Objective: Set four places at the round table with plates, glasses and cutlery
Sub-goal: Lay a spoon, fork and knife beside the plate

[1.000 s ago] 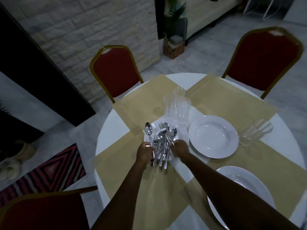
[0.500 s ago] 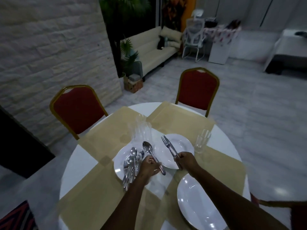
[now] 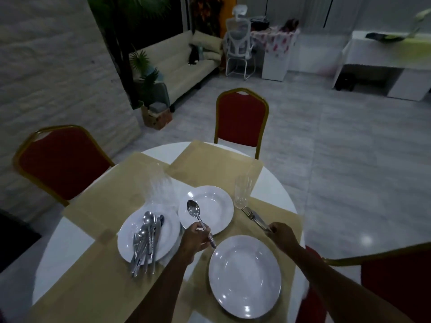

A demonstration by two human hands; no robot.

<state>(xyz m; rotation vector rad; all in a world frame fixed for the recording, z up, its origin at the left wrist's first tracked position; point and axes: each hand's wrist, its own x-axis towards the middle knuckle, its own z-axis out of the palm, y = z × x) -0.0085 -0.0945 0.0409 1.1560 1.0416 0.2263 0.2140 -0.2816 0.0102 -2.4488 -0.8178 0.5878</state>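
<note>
Glass (image 3: 242, 192) beside fork (image 3: 254, 217), cutlery pile (image 3: 147, 241) on left plate (image 3: 130, 241)

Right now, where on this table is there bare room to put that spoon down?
Free: the mat strip between the middle plate and near plate, and the far mat. Crowded: the left plate under the cutlery pile, beside the clustered glasses.

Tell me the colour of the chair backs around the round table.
Red padded chair backs with gold frames, seen best in the head view.
</note>
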